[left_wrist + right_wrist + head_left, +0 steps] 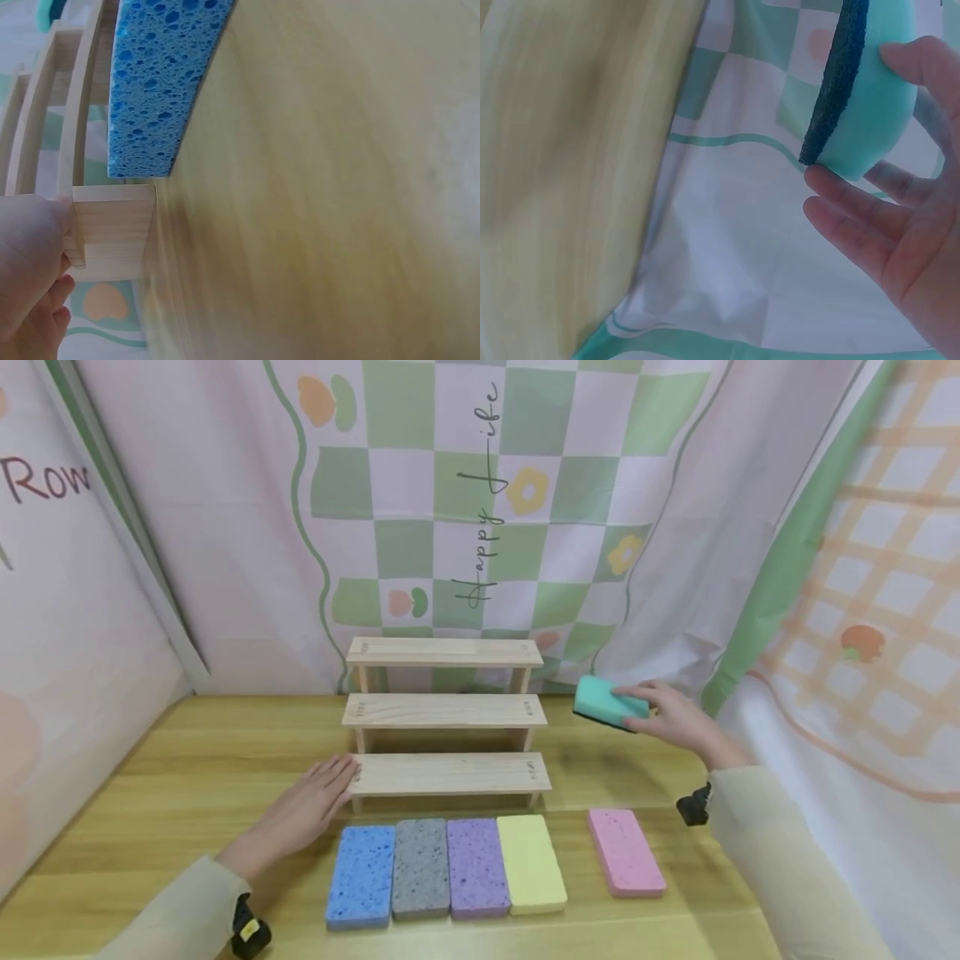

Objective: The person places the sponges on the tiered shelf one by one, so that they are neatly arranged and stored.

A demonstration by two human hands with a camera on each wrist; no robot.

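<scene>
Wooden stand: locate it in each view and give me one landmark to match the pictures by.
Head: the wooden stand is near the centre, below the checked curtain.
Left wrist: along the left side, cut off by the frame edge, end panel facing the camera.
Right wrist: not in it.
Shared landmark: the wood-grain tabletop, across the bottom in head, filling the right in left wrist, at left in right wrist.

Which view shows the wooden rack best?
The head view: all three tiers of the wooden rack are in frame, the left hand covering only a corner. The left wrist view shows one end closer but cropped; the right wrist view shows none of it.
</scene>
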